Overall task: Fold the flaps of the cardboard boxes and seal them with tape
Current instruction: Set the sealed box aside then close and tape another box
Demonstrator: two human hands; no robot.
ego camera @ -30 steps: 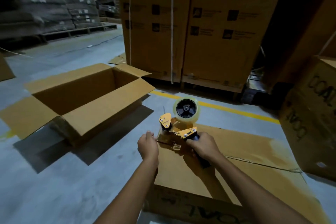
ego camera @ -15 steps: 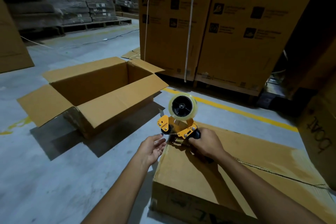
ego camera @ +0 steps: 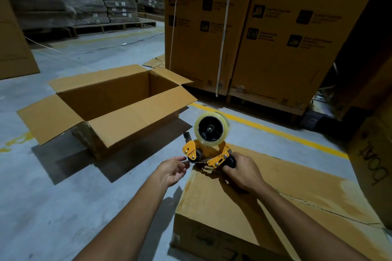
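Head view: the right hand (ego camera: 244, 174) grips the black handle of a yellow tape dispenser (ego camera: 214, 158), fingers wrapped round it. A clear tape roll (ego camera: 212, 129) sits on top of the dispenser. The dispenser is at the far left corner of a closed cardboard box (ego camera: 233, 214) (can't tell if it touches the top or sits just above it). That box lies near the person with its flaps folded down, and a seam line runs across the top toward the right.

The left hand (ego camera: 172, 170) is open, with relaxed, loosely extended fingers whose tips are just beside the dispenser's front roller.

An open cardboard box (ego camera: 118, 99) stands on the grey concrete floor (ego camera: 53, 207) to the left, apart from the closed one, with all four flaps spread outward. A yellow floor line (ego camera: 275, 131) runs behind the closed box. Beyond the line are tall printed cartons (ego camera: 275, 48) on a pallet, with a white strap (ego camera: 223, 34) running down them. Wrapped stacks on pallets (ego camera: 63, 6) are far back on the left. Another carton with handwriting (ego camera: 373, 167) is at the right edge.
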